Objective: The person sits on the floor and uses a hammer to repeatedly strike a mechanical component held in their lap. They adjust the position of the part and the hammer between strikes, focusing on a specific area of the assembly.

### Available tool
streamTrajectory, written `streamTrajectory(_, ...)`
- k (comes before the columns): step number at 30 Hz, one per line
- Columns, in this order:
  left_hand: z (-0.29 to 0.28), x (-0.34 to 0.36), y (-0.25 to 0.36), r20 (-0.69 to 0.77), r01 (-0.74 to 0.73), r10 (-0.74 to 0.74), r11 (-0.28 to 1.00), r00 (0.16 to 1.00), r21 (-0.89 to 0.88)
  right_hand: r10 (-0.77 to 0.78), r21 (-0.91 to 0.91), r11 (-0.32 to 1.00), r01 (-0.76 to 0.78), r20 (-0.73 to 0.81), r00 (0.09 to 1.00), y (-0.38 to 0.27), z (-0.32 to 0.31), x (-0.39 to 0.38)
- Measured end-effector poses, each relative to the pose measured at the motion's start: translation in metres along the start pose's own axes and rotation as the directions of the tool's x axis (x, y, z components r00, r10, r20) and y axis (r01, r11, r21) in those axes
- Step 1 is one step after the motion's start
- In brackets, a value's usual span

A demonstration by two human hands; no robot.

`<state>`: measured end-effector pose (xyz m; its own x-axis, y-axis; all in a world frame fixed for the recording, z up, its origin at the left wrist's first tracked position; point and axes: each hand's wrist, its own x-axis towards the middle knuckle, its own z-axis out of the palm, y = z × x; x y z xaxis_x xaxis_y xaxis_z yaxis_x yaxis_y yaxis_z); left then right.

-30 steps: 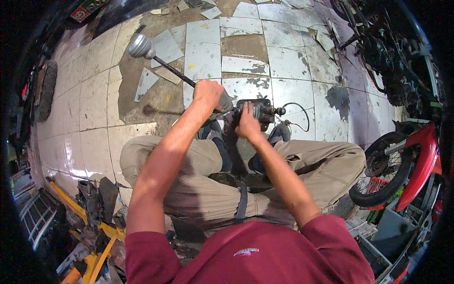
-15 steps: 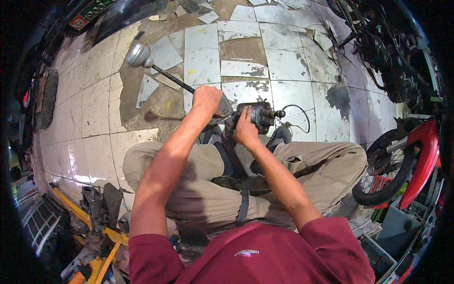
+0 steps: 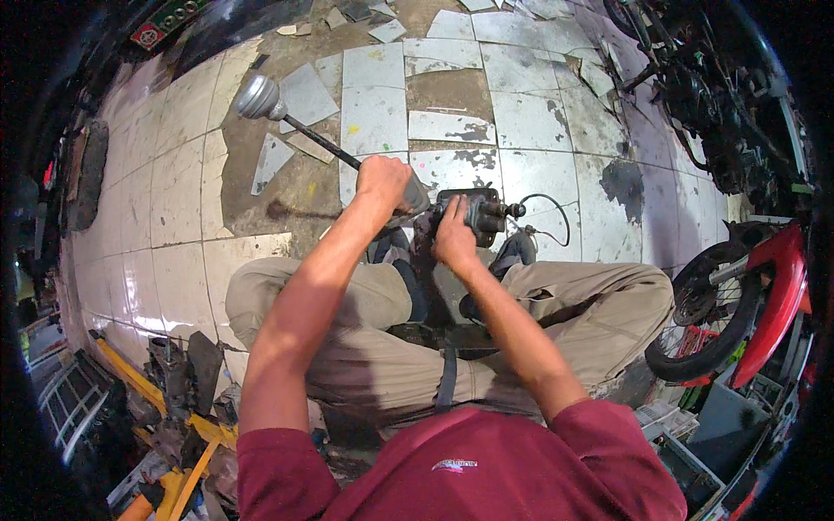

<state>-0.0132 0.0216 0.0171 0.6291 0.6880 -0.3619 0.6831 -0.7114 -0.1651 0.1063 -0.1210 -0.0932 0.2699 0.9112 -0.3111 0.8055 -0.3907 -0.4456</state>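
My left hand (image 3: 382, 182) is closed around a black shaft (image 3: 321, 142) that slants up to the far left. At its far end sits a silver, bell-shaped metal piece (image 3: 258, 97). A grey blocky part (image 3: 417, 193) shows just beyond the knuckles; how it joins the shaft is hidden by the hand. Between my feet stands a dark metal assembly (image 3: 488, 217) with a squarish plate and a round knob-like end. My right hand (image 3: 454, 233) grips its left side, fingers laid over the top and thumb mostly hidden. A thin black cable (image 3: 563, 217) loops out to its right.
Broken, loose floor tiles (image 3: 308, 95) lie ahead over bare ground. A motorcycle wheel (image 3: 708, 313) with a red fender (image 3: 776, 291) stands at right. Dark machinery (image 3: 695, 95) fills the far right. Yellow metal bars (image 3: 130, 373) and scrap parts lie near left.
The view has shifted slightly. The silver end of the shaft has risen a little; both hands keep nearly the same place and hold.
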Motion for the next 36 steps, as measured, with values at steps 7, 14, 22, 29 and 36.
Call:
streamTrajectory(7, -0.012, 0.001, 0.000, 0.044, 0.000, 0.000, 1.000, 0.999, -0.013, -0.054, -0.053, 0.997, 0.058, 0.078, 0.996, 0.016, -0.012, 0.022)
streamTrajectory(14, 0.003, 0.000, -0.002, 0.007, -0.002, 0.002, 1.000, 1.000, 0.003, 0.038, -0.008, 0.999, -0.037, 0.229, 0.973, -0.027, -0.030, -0.027)
streamTrajectory(22, 0.006, 0.000, -0.001, -0.080, 0.012, -0.011, 1.000, 0.997, 0.010, -0.004, 0.015, 1.000, 0.001, 0.188, 0.982, -0.022, -0.019, -0.022)
streamTrajectory(29, -0.007, -0.002, -0.001, -0.009, 0.000, -0.001, 0.999, 1.000, -0.039, 0.029, 0.007, 1.000, -0.031, 0.140, 0.990, 0.008, -0.006, 0.007)
streamTrajectory(36, -0.003, 0.001, 0.001, -0.039, 0.011, -0.012, 1.000, 0.999, -0.010, -0.045, -0.034, 0.998, 0.048, 0.098, 0.994, 0.027, -0.002, 0.013)
